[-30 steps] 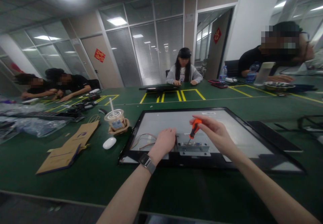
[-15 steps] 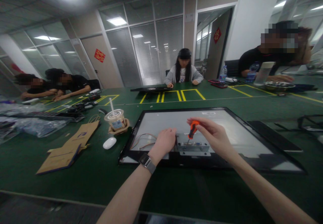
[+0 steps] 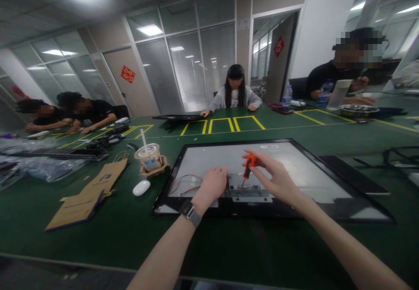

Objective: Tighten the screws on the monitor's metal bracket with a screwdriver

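Note:
A black-framed display panel (image 3: 314, 174) lies face down on the green table, with a small metal board (image 3: 250, 192) near its front edge. My right hand (image 3: 271, 176) pinches an orange-handled screwdriver (image 3: 248, 164), held upright with its tip on the metal board. My left hand (image 3: 212, 185), a watch on its wrist, is curled and rests on the panel at the board's left end, beside thin coloured wires (image 3: 185, 183).
A lidded drink cup with a straw (image 3: 149, 155), a white mouse (image 3: 141, 187) and flattened brown cardboard (image 3: 88, 194) lie to the left. A dark flat panel (image 3: 356, 174) sits to the right. Other people sit around the table's far sides.
My right hand has shifted slightly left and turned on the screwdriver handle, fingers spreading more. The person across slid their panel to the left. The view has dropped slightly.

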`<control>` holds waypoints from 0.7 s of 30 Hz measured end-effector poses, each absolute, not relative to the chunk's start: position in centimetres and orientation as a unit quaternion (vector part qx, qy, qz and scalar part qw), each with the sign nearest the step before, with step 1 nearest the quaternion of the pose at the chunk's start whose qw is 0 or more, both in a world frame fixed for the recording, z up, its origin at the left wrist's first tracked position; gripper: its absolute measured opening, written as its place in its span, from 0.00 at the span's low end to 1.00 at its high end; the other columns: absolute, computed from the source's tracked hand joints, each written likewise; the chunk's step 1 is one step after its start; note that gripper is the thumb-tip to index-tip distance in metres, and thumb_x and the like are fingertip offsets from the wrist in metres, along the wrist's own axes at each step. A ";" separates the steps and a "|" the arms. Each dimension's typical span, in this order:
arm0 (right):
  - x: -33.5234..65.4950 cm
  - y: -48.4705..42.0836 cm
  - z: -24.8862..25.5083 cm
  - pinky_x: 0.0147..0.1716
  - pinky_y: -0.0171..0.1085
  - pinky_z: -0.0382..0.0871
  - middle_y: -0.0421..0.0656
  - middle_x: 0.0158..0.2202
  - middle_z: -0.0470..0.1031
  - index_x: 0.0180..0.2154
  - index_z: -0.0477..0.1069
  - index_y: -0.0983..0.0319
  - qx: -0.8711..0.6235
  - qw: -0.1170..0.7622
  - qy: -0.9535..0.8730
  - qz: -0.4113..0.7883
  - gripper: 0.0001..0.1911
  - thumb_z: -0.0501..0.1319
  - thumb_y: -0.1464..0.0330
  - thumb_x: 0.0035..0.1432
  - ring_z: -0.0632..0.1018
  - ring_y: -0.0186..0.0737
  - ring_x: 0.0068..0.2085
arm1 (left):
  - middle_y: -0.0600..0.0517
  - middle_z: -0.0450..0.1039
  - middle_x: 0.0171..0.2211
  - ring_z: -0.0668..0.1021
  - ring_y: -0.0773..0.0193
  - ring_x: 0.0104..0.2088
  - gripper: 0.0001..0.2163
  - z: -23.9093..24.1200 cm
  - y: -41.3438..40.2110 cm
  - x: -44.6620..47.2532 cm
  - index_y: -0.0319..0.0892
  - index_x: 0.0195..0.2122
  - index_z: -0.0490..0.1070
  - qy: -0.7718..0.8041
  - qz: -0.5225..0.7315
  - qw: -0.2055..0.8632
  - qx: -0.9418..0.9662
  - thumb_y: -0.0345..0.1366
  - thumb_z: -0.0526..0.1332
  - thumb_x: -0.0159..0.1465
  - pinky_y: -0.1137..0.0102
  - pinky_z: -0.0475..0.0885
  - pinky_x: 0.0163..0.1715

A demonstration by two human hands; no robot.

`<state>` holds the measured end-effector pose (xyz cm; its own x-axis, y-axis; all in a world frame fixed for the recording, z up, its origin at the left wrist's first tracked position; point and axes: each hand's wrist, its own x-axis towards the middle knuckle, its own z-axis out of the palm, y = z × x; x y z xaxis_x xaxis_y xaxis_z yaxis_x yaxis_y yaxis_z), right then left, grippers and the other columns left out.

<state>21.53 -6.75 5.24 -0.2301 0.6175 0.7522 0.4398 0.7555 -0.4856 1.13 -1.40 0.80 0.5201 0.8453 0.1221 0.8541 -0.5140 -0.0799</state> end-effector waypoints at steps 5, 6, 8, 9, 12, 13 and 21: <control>21.4 -6.5 5.0 0.44 0.44 0.79 0.48 0.45 0.78 0.55 0.68 0.58 -0.339 0.536 -0.758 0.150 0.19 0.58 0.71 0.63 0.82 0.44 0.43 | 0.45 0.74 0.41 0.78 0.58 0.41 0.10 0.8 -1.4 1.1 0.40 0.46 0.67 -0.487 -0.041 0.067 -0.870 0.29 0.48 0.70 0.65 0.72 0.42; 21.3 -6.6 5.1 0.43 0.44 0.79 0.48 0.44 0.78 0.54 0.69 0.58 -0.340 0.541 -0.755 0.147 0.18 0.59 0.71 0.62 0.82 0.43 0.42 | 0.45 0.74 0.42 0.78 0.57 0.41 0.10 0.8 -1.5 1.1 0.40 0.46 0.67 -0.488 -0.043 0.067 -0.869 0.29 0.48 0.70 0.65 0.72 0.42; 21.2 -6.8 5.3 0.41 0.43 0.79 0.46 0.41 0.76 0.50 0.72 0.58 -0.344 0.550 -0.750 0.128 0.15 0.61 0.70 0.61 0.81 0.43 0.40 | 0.45 0.74 0.42 0.78 0.57 0.41 0.10 0.8 -1.5 1.1 0.40 0.47 0.67 -0.490 -0.044 0.065 -0.868 0.29 0.48 0.70 0.64 0.72 0.42; 21.1 -6.9 5.5 0.40 0.42 0.79 0.45 0.39 0.76 0.48 0.73 0.58 -0.347 0.555 -0.748 0.114 0.13 0.62 0.69 0.60 0.80 0.42 0.38 | 0.45 0.74 0.42 0.78 0.57 0.41 0.11 0.8 -1.5 1.2 0.40 0.47 0.66 -0.491 -0.042 0.064 -0.868 0.29 0.48 0.69 0.64 0.72 0.42; 21.0 -7.0 5.7 0.35 0.41 0.78 0.44 0.34 0.74 0.43 0.75 0.58 -0.360 0.563 -0.741 0.069 0.10 0.66 0.66 0.57 0.79 0.41 0.33 | 0.45 0.74 0.42 0.78 0.57 0.41 0.10 0.7 -1.5 1.2 0.40 0.48 0.66 -0.494 -0.036 0.066 -0.866 0.29 0.48 0.69 0.64 0.72 0.42; 21.1 -7.0 5.7 0.34 0.41 0.78 0.44 0.34 0.75 0.42 0.76 0.58 -0.365 0.564 -0.738 0.059 0.10 0.66 0.65 0.57 0.79 0.40 0.32 | 0.45 0.74 0.42 0.78 0.57 0.42 0.10 0.7 -1.4 1.2 0.40 0.48 0.66 -0.495 -0.036 0.067 -0.866 0.29 0.48 0.69 0.64 0.72 0.42; 21.0 -6.9 4.9 0.29 0.39 0.80 0.46 0.38 0.80 0.45 0.76 0.59 -0.374 0.572 -0.720 0.116 0.13 0.66 0.64 0.57 0.81 0.39 0.27 | 0.45 0.74 0.42 0.78 0.58 0.42 0.09 0.6 -1.4 1.2 0.40 0.46 0.67 -0.493 -0.049 0.063 -0.866 0.28 0.49 0.69 0.65 0.72 0.42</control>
<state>21.02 -6.87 4.89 -0.0651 0.6720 0.7376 0.4060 0.6931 -0.5956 1.17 -1.40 0.62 0.5090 0.8480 0.1474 0.8604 -0.5059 -0.0613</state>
